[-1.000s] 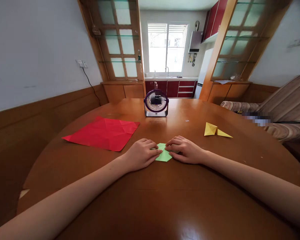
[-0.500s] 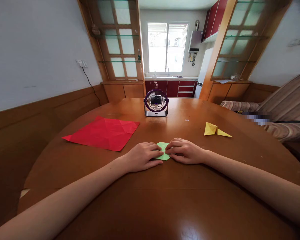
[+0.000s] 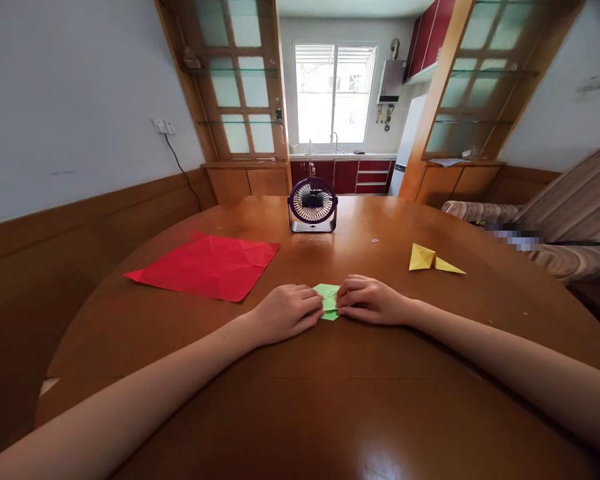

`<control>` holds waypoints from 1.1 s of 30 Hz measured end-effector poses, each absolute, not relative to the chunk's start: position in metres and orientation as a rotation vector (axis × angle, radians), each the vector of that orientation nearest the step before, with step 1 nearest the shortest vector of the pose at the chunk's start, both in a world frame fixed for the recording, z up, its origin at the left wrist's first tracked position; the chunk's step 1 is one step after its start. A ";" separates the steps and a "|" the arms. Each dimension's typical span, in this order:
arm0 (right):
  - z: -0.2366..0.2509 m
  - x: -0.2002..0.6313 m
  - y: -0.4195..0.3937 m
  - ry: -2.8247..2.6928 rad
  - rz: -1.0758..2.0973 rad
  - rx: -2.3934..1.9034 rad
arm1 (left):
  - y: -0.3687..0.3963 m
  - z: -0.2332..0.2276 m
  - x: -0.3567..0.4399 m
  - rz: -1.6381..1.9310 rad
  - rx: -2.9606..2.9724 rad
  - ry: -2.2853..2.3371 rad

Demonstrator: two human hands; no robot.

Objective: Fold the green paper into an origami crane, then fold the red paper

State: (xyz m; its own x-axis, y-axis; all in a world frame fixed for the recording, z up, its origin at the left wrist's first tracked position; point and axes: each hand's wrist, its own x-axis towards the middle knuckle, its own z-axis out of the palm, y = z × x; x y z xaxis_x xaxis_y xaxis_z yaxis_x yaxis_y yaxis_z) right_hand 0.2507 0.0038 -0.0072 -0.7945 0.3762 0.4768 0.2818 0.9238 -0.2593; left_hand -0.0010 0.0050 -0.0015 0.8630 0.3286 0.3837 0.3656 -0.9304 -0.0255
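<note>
A small folded sheet of green paper (image 3: 329, 301) lies on the table between my hands, creased across its middle. My left hand (image 3: 286, 313) has its fingers pressed together at the paper's left edge, thumb underneath along the near side. From the right, my right hand (image 3: 373, 300) pinches the paper's right edge between bent fingers and thumb. Both hands cover the sides of the sheet, so only its middle shows.
A creased red paper sheet (image 3: 213, 267) lies flat at the left. Folded yellow paper (image 3: 433, 260) rests at the right. A small purple fan (image 3: 313, 203) stands at the back of the round wooden table (image 3: 300, 413). Beyond the right edge is a striped armchair (image 3: 575, 200).
My left thumb has drawn in from the table to the paper's edge. My right fingers have shifted slightly right and closed on the paper, and more of its middle shows.
</note>
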 end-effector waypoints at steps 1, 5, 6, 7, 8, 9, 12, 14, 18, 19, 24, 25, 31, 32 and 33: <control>-0.007 0.250 0.004 -2.533 0.259 -0.480 | 0.005 -0.002 -0.001 -0.589 -2.946 -0.560; -0.006 0.250 0.005 -2.497 0.375 -0.563 | 0.006 -0.003 0.000 -0.623 -2.974 -0.643; -0.006 0.251 0.005 -2.489 0.402 -0.594 | 0.006 -0.004 0.000 -0.643 -2.981 -0.675; -0.006 0.251 0.006 -2.481 0.426 -0.629 | 0.006 -0.005 0.000 -0.668 -2.989 -0.713; -0.006 0.251 0.007 -2.470 0.449 -0.661 | 0.006 -0.005 0.000 -0.696 -2.997 -0.756; -0.006 0.251 0.007 -2.458 0.472 -0.691 | 0.006 -0.006 0.001 -0.727 -3.006 -0.805; -0.007 0.251 0.009 -2.421 0.524 -0.775 | 0.005 -0.007 0.002 -0.830 -3.037 -0.955; -0.008 0.251 0.010 -2.403 0.541 -0.831 | 0.004 -0.007 0.003 -0.889 -3.059 -1.043; -0.011 0.250 0.013 -2.358 0.588 -0.923 | 0.004 -0.005 0.005 -0.961 -3.104 -1.184; -0.011 0.250 0.013 -2.343 0.611 -0.939 | 0.004 -0.005 0.005 -0.980 -3.110 -1.213; -0.016 0.251 0.018 -2.292 0.706 -0.972 | 0.004 -0.004 0.006 -1.029 -3.130 -1.325; -0.017 0.251 0.018 -2.291 0.705 -0.981 | 0.004 -0.004 0.006 -1.033 -3.133 -1.334; -0.016 0.250 0.017 -2.312 0.675 -1.031 | 0.003 -0.004 0.007 -1.024 -3.115 -1.319; -0.015 0.250 0.016 -2.317 0.669 -1.013 | 0.003 -0.003 0.006 -1.008 -3.112 -1.307; -0.013 0.250 0.015 -2.322 0.664 -0.985 | 0.003 -0.003 0.006 -0.992 -3.113 -1.286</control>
State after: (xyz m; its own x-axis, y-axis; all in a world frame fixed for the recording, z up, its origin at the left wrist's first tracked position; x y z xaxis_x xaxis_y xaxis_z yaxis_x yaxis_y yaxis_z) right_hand 0.2504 0.0150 -0.0134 -0.5957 0.7551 0.2738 0.4965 0.6141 -0.6135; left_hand 0.0055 0.0034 -0.0031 0.5866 0.7296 0.3517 0.5254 -0.6732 0.5203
